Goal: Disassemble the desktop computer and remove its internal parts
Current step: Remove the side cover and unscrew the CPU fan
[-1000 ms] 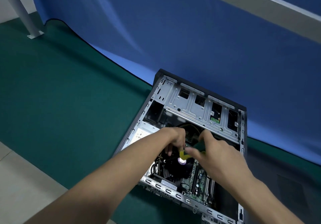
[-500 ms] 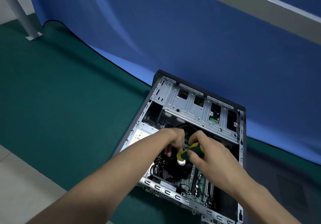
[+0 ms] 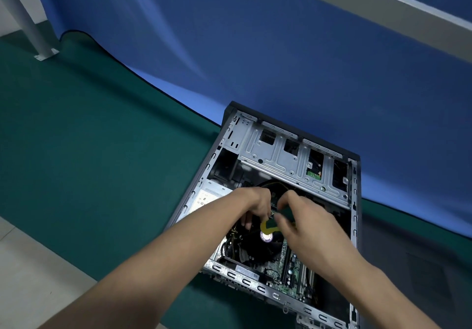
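Right, I'm looking down into the open desktop computer case (image 3: 293,201), lying on its side on the green mat (image 3: 89,162), its far end just past the edge of the blue backdrop cloth (image 3: 255,47). Both hands are in over the middle of the case. My right hand (image 3: 309,224) has its fingers curled round a screwdriver handle (image 3: 270,224), yellow and dark green, butt end toward me; the shaft is hidden behind the hands. My left hand (image 3: 255,207) is curled down beside it, fingertips at the tool's far end, but I can't tell whether it's pinching anything or only steadying there. Directly under the handle sits the black CPU cooler fan (image 3: 258,248), its round hub sticker glaring pale so nothing on it reads. To the right of the fan, the green motherboard (image 3: 291,259) with dark memory slots running toward me. On the left, a silver power supply (image 3: 207,198) carries a white label; there's print on it, too small for me to read. Up top, the bare metal drive cage (image 3: 281,160) spans the case, with a small green circuit board (image 3: 313,174) showing through one cutout. A white metal post (image 3: 28,22) stands bolted down at far left.
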`<state>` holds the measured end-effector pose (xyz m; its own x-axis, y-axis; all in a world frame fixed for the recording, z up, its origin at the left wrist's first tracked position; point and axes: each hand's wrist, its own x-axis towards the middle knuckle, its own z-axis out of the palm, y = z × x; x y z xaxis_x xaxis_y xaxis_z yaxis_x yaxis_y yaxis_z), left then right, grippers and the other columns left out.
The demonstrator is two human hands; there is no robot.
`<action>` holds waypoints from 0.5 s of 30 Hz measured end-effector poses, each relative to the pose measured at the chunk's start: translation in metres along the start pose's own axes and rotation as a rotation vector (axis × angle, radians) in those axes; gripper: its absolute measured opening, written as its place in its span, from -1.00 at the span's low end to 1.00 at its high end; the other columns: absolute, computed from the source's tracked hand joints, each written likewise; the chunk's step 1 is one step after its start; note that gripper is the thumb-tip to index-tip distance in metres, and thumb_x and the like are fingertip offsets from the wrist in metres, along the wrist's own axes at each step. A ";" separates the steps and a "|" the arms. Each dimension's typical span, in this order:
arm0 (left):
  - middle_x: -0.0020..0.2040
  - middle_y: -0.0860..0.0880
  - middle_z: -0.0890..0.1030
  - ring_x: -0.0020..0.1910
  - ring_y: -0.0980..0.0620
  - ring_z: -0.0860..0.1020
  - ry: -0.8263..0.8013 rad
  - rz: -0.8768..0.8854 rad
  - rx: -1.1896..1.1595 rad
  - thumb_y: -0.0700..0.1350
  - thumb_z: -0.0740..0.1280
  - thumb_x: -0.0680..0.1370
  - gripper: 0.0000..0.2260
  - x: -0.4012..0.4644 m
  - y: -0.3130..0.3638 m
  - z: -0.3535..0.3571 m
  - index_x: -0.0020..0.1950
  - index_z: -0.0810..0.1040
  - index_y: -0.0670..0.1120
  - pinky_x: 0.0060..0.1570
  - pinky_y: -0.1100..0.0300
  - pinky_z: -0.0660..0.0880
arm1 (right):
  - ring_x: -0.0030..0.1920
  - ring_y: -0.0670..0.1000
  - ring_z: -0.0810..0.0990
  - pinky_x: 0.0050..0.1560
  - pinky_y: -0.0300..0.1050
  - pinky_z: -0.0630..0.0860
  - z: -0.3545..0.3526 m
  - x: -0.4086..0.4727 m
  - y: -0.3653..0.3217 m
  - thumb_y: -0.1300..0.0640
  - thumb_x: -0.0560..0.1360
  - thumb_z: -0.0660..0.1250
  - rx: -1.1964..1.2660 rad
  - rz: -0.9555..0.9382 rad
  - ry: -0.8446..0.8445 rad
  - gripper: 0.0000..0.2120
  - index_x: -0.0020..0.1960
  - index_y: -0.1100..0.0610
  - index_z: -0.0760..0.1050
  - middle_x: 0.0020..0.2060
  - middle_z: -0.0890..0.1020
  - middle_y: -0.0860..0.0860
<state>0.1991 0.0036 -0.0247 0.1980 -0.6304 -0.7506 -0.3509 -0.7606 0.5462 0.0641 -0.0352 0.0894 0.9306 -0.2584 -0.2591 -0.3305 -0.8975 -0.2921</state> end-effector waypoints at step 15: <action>-0.32 -0.23 0.55 -0.43 -0.13 0.55 -0.004 0.012 0.021 -0.38 0.26 0.48 -0.86 0.000 0.001 -0.001 -0.23 0.47 -0.19 -0.24 -0.03 0.58 | -0.22 -0.03 0.51 -0.27 -0.10 0.39 -0.006 0.007 -0.003 -0.12 0.51 0.26 -0.025 -0.003 -0.071 -0.75 -0.02 -0.10 0.19 -0.14 0.49 -0.12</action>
<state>0.1995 0.0027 -0.0235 0.1900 -0.6391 -0.7453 -0.3729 -0.7492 0.5474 0.0727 -0.0364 0.0940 0.9179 -0.2302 -0.3231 -0.3226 -0.9072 -0.2701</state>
